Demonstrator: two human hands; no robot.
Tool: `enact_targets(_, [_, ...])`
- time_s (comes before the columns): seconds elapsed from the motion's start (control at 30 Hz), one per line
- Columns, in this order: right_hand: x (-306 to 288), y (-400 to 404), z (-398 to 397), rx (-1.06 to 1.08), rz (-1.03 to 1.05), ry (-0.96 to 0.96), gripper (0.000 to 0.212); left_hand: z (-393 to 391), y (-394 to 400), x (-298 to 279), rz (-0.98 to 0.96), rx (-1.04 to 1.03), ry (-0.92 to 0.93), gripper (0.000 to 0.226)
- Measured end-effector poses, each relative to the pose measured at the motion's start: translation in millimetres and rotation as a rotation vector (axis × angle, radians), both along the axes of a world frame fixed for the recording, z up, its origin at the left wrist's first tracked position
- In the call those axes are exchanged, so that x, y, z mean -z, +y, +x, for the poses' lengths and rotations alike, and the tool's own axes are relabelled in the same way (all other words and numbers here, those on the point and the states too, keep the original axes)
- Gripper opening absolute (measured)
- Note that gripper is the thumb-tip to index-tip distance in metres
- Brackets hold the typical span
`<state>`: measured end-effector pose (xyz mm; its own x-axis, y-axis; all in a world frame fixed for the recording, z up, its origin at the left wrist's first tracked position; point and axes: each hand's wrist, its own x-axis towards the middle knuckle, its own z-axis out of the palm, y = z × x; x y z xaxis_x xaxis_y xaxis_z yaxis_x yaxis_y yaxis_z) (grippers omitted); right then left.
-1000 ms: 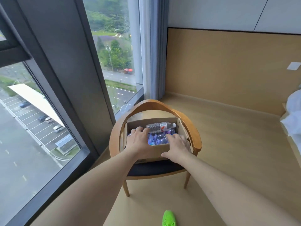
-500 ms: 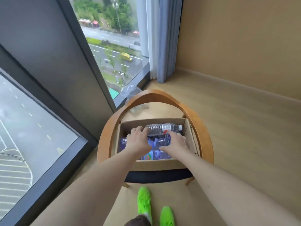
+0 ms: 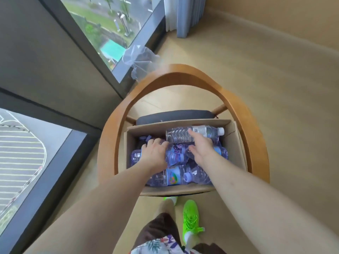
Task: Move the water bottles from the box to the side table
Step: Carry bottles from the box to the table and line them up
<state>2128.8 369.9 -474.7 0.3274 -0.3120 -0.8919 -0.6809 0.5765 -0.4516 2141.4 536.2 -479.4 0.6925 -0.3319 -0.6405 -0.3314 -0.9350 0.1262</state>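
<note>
An open cardboard box (image 3: 236,143) sits on the seat of a wooden armchair (image 3: 183,70) and holds several water bottles lying on their sides. A clear bottle with a white cap (image 3: 178,135) lies on top at the far side. Purple-tinted bottles (image 3: 174,177) fill the rest. My left hand (image 3: 156,153) is inside the box, fingers curled over a purple bottle (image 3: 177,155). My right hand (image 3: 201,146) is beside it with fingers spread, fingertips touching the clear bottle. The side table is not in view.
A floor-to-ceiling window (image 3: 102,33) and its dark frame run along the left. A crumpled clear plastic bag (image 3: 139,57) lies on the floor behind the chair. A grey curtain (image 3: 180,13) hangs at the back. My green shoes (image 3: 190,217) stand just before the chair.
I have stepped closer and now look straight down into the box. Both hands have moved from the box's near edge in among the bottles.
</note>
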Motion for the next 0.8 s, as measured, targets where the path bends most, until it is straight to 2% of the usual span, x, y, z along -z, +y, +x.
enact_targets(0.07, [12, 0, 14, 0.127, 0.015, 0.027, 0.07, 12, 3, 10, 0.034, 0.037, 0.088, 0.087])
enact_targets(0.13, [22, -1, 24, 0.242, 0.0, 0.065, 0.046, 21, 4, 17, 0.042, 0.068, 0.204, 0.095])
enact_targets(0.2, [26, -1, 32, 0.318, -0.043, 0.113, 0.04, 28, 4, 20, 0.061, 0.136, 0.301, 0.101])
enact_targets(0.43, [27, -10, 39, 0.345, 0.052, 0.178, 0.066, 39, -3, 21, 0.078, 0.187, 0.384, 0.1])
enact_targets(0.63, [13, -14, 25, 0.258, 0.03, 0.155, 0.075, 34, -4, 11, 0.092, 0.186, 0.4, 0.103])
enact_targets(0.8, [-8, -16, 15, 0.22, -0.029, 0.091, 0.085, 17, -12, -11, 0.149, 0.216, 0.352, 0.096])
